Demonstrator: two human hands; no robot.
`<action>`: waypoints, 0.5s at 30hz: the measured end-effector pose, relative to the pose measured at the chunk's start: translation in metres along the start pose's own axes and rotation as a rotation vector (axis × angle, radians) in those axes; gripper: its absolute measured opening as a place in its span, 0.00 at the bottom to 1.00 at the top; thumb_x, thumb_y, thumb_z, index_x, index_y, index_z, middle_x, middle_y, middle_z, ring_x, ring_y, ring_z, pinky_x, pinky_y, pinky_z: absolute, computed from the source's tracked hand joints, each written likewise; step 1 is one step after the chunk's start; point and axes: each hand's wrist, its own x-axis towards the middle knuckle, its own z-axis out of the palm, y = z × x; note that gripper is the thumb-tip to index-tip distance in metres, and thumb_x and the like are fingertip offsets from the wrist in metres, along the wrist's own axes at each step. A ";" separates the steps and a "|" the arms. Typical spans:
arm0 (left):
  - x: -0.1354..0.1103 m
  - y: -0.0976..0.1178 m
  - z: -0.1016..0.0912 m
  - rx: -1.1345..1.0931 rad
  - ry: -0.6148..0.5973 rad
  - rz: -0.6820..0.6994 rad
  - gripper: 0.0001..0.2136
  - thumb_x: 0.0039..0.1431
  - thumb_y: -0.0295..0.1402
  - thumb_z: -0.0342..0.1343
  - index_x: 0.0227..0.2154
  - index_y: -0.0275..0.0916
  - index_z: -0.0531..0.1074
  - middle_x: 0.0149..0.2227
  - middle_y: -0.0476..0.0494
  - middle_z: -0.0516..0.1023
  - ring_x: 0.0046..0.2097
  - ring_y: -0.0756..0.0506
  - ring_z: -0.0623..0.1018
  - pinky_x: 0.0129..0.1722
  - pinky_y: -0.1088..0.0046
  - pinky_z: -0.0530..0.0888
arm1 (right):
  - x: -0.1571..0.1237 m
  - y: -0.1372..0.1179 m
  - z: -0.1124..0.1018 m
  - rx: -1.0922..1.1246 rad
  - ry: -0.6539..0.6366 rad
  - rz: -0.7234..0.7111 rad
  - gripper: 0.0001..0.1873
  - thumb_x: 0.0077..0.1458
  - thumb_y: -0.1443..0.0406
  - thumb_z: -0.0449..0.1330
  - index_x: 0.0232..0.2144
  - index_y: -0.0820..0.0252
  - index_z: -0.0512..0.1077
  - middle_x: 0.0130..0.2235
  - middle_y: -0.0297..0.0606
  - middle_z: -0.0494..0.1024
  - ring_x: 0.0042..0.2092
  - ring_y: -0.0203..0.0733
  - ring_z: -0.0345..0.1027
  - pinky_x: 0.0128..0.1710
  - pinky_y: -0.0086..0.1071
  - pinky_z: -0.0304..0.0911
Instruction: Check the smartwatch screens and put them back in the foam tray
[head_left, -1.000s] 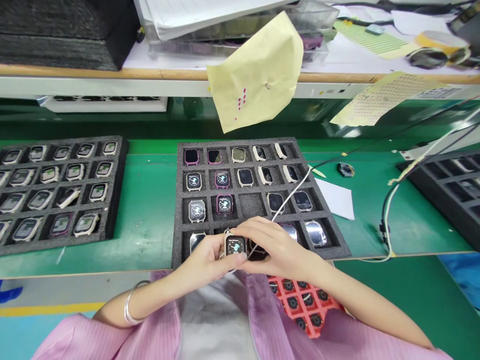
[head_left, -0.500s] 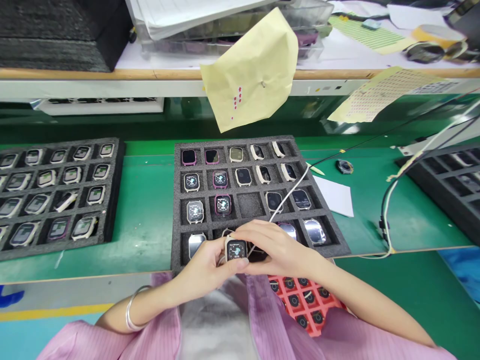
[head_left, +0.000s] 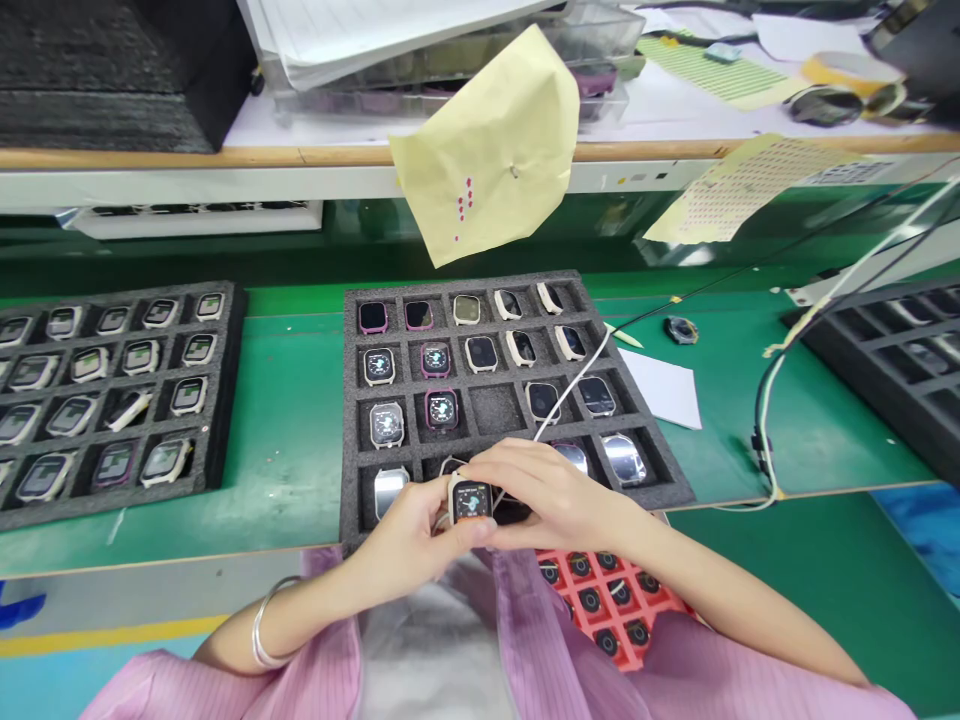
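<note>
A smartwatch case (head_left: 472,499) with a pale frame and a lit watch face is held between both hands, screen up, over the front edge of the dark foam tray (head_left: 491,412). My left hand (head_left: 420,530) grips its left side, the thumb along the lower edge. From the right, my right hand (head_left: 551,495) closes on the watch, its fingers across the top corner. A white cable (head_left: 574,383) runs down to the right hand; its end is hidden there. Other watch cases, such as a purple-framed one (head_left: 442,409), lie in the tray's compartments around the hands.
Another foam tray of watches (head_left: 232,380) stands at left, a third (head_left: 862,375) at far right. A white paper pad (head_left: 664,388) and a loose watch (head_left: 681,329) lie right of the middle tray. A yellow sheet (head_left: 499,150) hangs from the shelf. A red tray (head_left: 626,650) sits below the table edge.
The camera view has shifted slightly. Both hands keep the same hold on the watch, and its screen stays lit, now with an orange strip along its lower edge.
</note>
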 end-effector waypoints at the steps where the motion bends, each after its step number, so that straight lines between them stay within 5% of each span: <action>1: 0.000 0.000 0.000 -0.008 0.003 -0.002 0.11 0.60 0.39 0.57 0.35 0.34 0.69 0.27 0.53 0.62 0.29 0.51 0.59 0.28 0.75 0.57 | 0.000 0.000 -0.001 -0.007 0.004 -0.003 0.20 0.63 0.56 0.58 0.49 0.67 0.68 0.40 0.47 0.79 0.39 0.47 0.73 0.38 0.41 0.70; 6: 0.000 -0.004 0.002 -0.099 0.004 -0.029 0.15 0.53 0.39 0.64 0.37 0.34 0.69 0.27 0.53 0.65 0.26 0.53 0.58 0.25 0.76 0.56 | 0.002 0.010 -0.012 0.087 -0.009 -0.005 0.22 0.59 0.57 0.62 0.51 0.64 0.67 0.43 0.45 0.79 0.41 0.46 0.75 0.41 0.39 0.69; 9: -0.002 -0.003 0.004 -0.149 0.003 -0.069 0.17 0.52 0.40 0.65 0.39 0.35 0.69 0.30 0.51 0.69 0.24 0.54 0.58 0.23 0.76 0.55 | 0.004 0.027 -0.021 0.118 0.056 0.118 0.22 0.57 0.60 0.63 0.52 0.62 0.67 0.44 0.43 0.79 0.42 0.44 0.75 0.42 0.36 0.69; 15: -0.004 0.007 0.018 -0.161 -0.056 -0.028 0.12 0.57 0.32 0.61 0.42 0.36 0.68 0.37 0.47 0.74 0.28 0.53 0.62 0.28 0.76 0.61 | 0.013 0.043 -0.033 -0.202 -0.110 0.249 0.23 0.60 0.59 0.61 0.54 0.64 0.67 0.51 0.51 0.72 0.52 0.56 0.67 0.51 0.50 0.65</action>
